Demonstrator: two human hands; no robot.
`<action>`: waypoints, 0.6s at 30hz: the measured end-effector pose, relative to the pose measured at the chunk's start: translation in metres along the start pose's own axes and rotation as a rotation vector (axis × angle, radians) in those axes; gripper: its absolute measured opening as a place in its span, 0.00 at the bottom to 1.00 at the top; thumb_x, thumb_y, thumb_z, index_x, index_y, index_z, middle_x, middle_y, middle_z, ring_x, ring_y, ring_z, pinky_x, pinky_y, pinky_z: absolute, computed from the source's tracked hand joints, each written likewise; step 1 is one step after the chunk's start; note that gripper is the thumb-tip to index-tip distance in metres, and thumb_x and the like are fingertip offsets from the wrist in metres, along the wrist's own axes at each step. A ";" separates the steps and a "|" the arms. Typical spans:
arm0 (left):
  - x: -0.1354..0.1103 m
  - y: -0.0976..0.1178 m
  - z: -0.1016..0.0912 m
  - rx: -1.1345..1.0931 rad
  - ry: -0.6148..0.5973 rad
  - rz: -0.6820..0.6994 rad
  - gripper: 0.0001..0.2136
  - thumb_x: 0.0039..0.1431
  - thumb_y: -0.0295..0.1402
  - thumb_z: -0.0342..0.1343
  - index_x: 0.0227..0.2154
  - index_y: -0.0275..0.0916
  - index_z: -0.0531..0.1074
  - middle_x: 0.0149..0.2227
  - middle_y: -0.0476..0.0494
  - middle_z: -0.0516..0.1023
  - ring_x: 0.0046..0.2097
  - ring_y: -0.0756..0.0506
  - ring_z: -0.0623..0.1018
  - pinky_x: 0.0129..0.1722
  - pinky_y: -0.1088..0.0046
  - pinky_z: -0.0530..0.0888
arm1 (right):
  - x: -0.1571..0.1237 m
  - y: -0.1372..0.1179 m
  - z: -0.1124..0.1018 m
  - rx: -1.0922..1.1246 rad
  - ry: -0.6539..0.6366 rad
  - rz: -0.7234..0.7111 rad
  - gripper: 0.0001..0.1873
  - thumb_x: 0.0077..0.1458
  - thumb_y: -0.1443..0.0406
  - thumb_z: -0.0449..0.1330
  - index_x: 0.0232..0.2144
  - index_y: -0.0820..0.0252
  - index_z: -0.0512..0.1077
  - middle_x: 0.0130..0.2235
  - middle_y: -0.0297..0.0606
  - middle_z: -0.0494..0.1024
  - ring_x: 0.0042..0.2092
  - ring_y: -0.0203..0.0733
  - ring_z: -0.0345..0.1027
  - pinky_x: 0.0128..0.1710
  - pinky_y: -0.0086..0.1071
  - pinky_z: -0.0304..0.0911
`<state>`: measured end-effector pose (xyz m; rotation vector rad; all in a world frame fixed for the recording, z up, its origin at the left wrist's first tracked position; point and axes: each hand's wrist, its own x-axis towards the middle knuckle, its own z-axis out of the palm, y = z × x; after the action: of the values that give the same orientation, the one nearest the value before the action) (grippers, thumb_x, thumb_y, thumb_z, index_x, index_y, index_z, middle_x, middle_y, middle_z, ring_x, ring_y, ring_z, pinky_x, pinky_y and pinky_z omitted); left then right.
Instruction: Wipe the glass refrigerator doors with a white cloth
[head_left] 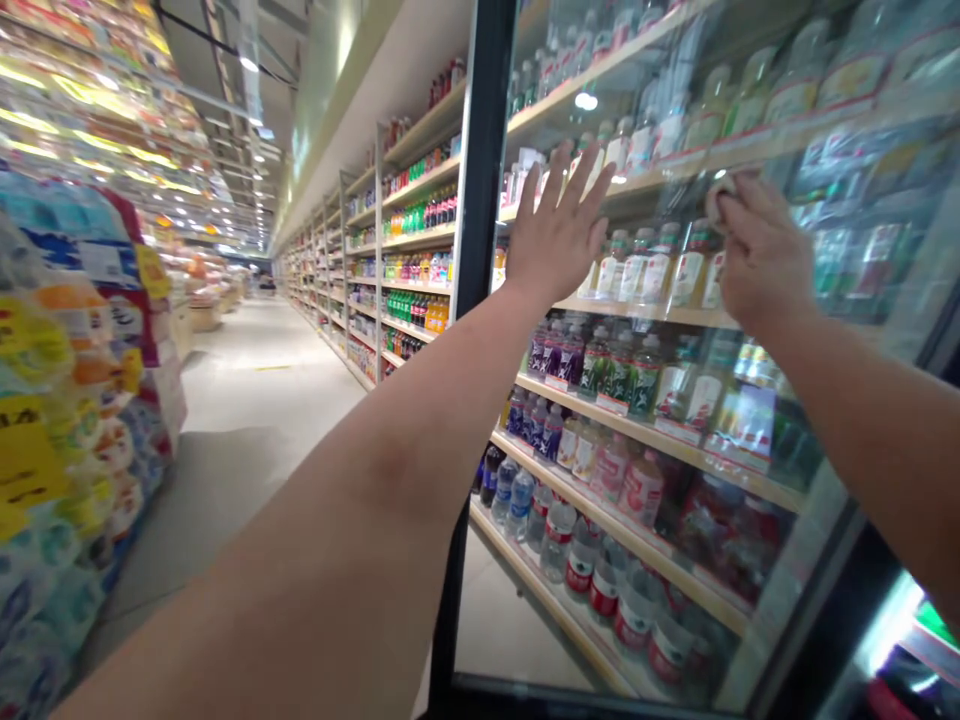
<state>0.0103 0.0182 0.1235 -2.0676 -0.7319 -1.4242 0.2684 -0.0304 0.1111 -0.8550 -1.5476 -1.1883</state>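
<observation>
Nearest, both bare forearms reach up from the bottom of the view toward a glass door (pixel 660 420) swung out into a shop aisle, its dark frame upright at the left edge.

Left hand (pixel 559 230): flat, fingers spread, holding nothing, palm laid against the glass high up near the frame, seemingly bracing the door.

Right hand (pixel 761 260): fingers curled around a small pale wad, likely a cloth (pixel 721 195), pressed to the pane just right of the left hand, at upper-shelf level.

Step in hand, as judged: wiping the glass, with the upper area being worked. The next stroke calls for steady pressure from the bracing palm so the door does not swing, and for moving the wad across or down the pane.

Beyond or through the glass: tiered shelves (pixel 652 440) packed with upright drink bottles, clear water bottles with red labels on the low tiers, purple and green labels in the middle, pale ones higher up. Reflections blur the right part.

Farther off: more bottle shelving along the aisle, stacked packaged goods (pixel 67 400) at left, and ceiling lights.
</observation>
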 end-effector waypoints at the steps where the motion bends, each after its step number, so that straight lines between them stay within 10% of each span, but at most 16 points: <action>1: 0.001 -0.001 0.001 0.003 0.002 0.003 0.35 0.61 0.51 0.34 0.73 0.61 0.41 0.69 0.88 0.40 0.67 0.58 0.16 0.73 0.66 0.25 | 0.001 0.008 0.001 -0.020 0.042 0.061 0.30 0.59 0.71 0.49 0.61 0.60 0.72 0.66 0.46 0.68 0.70 0.45 0.57 0.71 0.45 0.53; 12: 0.002 0.000 0.001 0.006 -0.010 -0.010 0.36 0.60 0.49 0.37 0.73 0.61 0.42 0.69 0.89 0.37 0.67 0.59 0.16 0.73 0.69 0.25 | -0.053 -0.022 -0.005 0.022 0.023 0.016 0.27 0.65 0.64 0.46 0.61 0.52 0.73 0.64 0.41 0.70 0.69 0.44 0.59 0.70 0.45 0.55; 18: -0.003 0.003 -0.004 0.071 -0.009 -0.003 0.35 0.62 0.49 0.39 0.73 0.60 0.45 0.70 0.83 0.40 0.71 0.52 0.20 0.73 0.60 0.25 | -0.046 0.021 -0.012 -0.036 0.069 0.005 0.26 0.61 0.66 0.49 0.58 0.55 0.76 0.62 0.44 0.73 0.67 0.43 0.63 0.68 0.41 0.59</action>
<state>0.0088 0.0127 0.1220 -2.0208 -0.7789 -1.3715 0.3038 -0.0353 0.0738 -0.8321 -1.4716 -1.2330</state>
